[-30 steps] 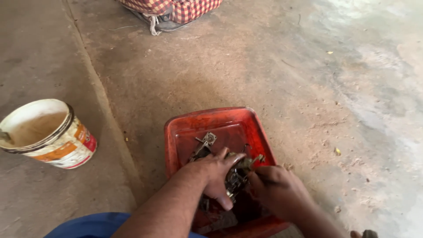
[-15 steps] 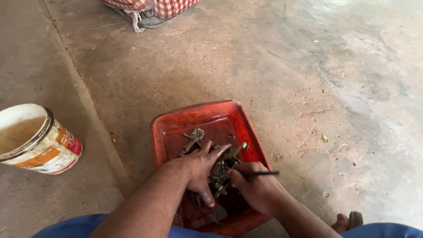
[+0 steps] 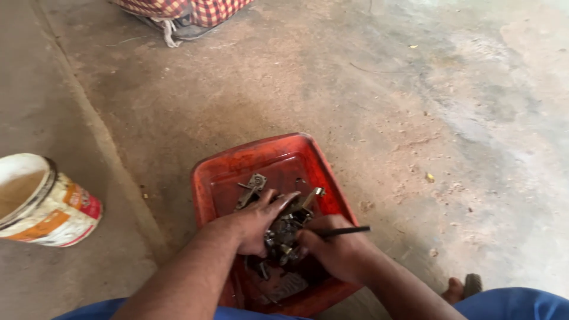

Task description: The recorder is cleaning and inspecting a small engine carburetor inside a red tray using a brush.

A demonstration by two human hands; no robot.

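Concrete floor [image 3: 367, 89], red tray [image 3: 261, 155], left hand [image 3: 255, 222] steadying metal part [image 3: 283, 234], right hand [image 3: 335, 252] gripping thin tool [image 3: 347, 231]

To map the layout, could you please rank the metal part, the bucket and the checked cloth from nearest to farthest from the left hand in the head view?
From the left hand:
1. Metal part: touching, in the red tray.
2. Bucket: on the floor, far left.
3. Checked cloth: top edge, farthest.
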